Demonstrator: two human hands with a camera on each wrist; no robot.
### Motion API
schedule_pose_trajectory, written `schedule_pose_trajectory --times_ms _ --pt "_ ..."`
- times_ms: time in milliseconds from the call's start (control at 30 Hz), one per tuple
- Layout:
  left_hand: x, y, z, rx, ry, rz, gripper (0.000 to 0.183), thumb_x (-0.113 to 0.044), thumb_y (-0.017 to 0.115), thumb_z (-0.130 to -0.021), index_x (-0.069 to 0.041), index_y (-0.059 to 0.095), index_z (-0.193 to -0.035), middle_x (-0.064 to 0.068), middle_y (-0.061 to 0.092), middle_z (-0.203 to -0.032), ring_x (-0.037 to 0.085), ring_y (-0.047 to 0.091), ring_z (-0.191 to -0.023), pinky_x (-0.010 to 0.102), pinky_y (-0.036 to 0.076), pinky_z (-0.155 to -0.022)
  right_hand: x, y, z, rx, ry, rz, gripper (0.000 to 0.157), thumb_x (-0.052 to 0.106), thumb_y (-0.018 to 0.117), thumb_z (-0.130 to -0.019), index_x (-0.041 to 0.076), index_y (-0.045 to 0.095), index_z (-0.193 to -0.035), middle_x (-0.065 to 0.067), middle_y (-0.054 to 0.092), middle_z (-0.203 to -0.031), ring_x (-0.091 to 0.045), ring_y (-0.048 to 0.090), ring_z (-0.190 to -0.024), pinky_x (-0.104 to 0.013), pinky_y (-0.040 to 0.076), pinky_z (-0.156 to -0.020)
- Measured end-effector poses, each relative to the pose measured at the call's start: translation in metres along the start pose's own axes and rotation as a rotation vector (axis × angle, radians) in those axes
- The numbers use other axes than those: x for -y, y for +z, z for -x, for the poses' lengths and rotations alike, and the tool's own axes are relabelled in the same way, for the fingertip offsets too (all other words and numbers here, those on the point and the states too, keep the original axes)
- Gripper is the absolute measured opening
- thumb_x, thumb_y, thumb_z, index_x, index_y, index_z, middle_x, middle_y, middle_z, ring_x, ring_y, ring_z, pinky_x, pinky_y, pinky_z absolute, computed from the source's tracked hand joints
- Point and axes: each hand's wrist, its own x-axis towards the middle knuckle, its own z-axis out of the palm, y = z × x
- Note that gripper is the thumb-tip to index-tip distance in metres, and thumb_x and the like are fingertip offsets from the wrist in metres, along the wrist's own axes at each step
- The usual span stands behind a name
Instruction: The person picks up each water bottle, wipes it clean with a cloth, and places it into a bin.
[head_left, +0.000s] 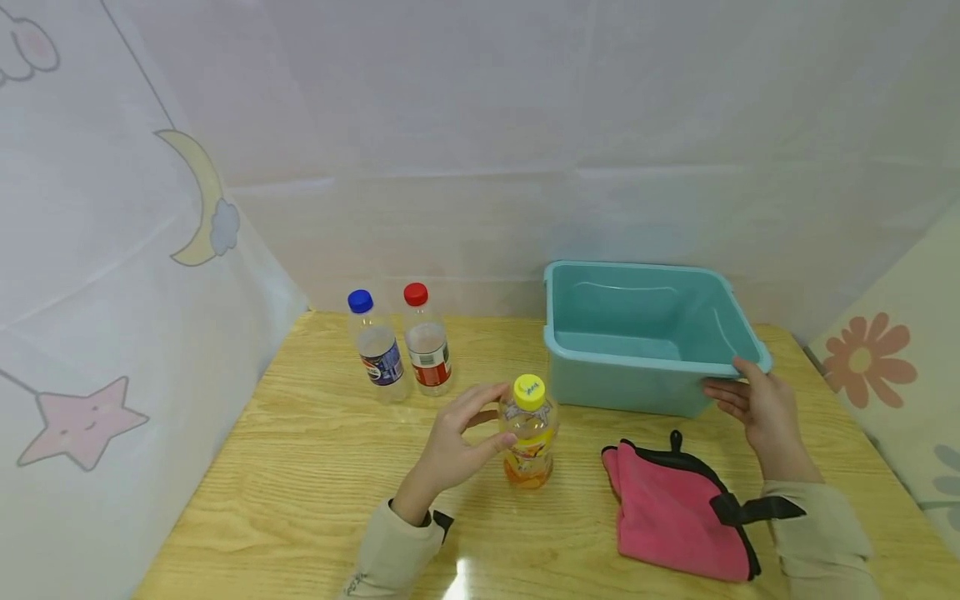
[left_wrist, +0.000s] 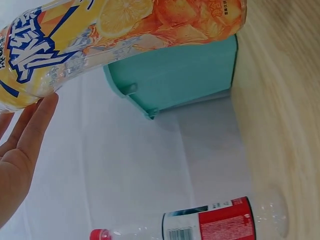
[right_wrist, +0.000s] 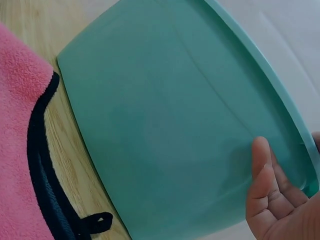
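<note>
The clear plastic bottle with yellow cap and yellow-orange label [head_left: 529, 454] stood upright on the pale wooden table [head_left: 300, 483], its long axis vertical, near the front left corner of the teal rectangular plastic bin [head_left: 622, 387]. My left hand [head_left: 453, 442] was the nearer one, with the bottle at its right. Thumb and fingers made a wide, half-open curve there; whether they gripped it, I could not tell. My right hand [head_left: 767, 408] pinched the bin's rim.
</note>
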Motion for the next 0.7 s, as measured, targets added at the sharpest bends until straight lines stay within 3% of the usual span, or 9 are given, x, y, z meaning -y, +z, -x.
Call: schedule_pose_trajectory --times_ms 133,267,600,700 --pt "-0.005 0.000 -0.004 0.002 0.054 -0.006 0.051 -0.008 0.068 -0.081 0.006 0.048 -0.125 0.019 0.052 -0.121 0.030 0.053 -0.109 0.033 0.051 -0.082 0.002 -0.001 -0.001 0.010 0.010 0.010 0.063 0.026 0.054 -0.092 0.007 0.016 -0.139 -0.007 0.067 -0.064 -0.018 0.067 -0.059 -0.023 0.053 -0.051" --pt "-0.011 0.001 -0.009 -0.010 0.086 0.006 0.052 -0.023 0.064 -0.084 0.006 0.048 -0.125 0.019 0.052 -0.122 0.031 0.051 -0.110 0.034 0.051 -0.083 0.005 0.000 -0.003 0.010 0.023 0.027 0.082 0.027 0.053 -0.092 -0.003 -0.006 -0.142 -0.006 0.067 -0.063 -0.017 0.066 -0.058 -0.023 0.053 -0.050" --pt "-0.029 0.001 -0.034 -0.030 0.279 0.010 0.053 -0.027 0.060 -0.087 0.008 0.047 -0.125 0.024 0.051 -0.120 0.028 0.052 -0.110 0.036 0.051 -0.082 0.005 0.002 -0.004 0.022 0.029 0.073 0.084 0.027 0.053 -0.092 -0.006 -0.008 -0.140 -0.005 0.067 -0.063 -0.017 0.066 -0.059 -0.023 0.053 -0.051" --pt "-0.035 0.002 -0.043 -0.036 0.300 0.017 0.053 -0.028 0.059 -0.088 0.008 0.046 -0.125 0.024 0.051 -0.120 0.028 0.052 -0.111 0.036 0.051 -0.082 0.004 0.002 -0.005 0.028 0.028 0.075 0.084 0.028 0.053 -0.092 -0.006 -0.008 -0.140 -0.004 0.067 -0.063 -0.016 0.066 -0.059 -0.023 0.053 -0.052"
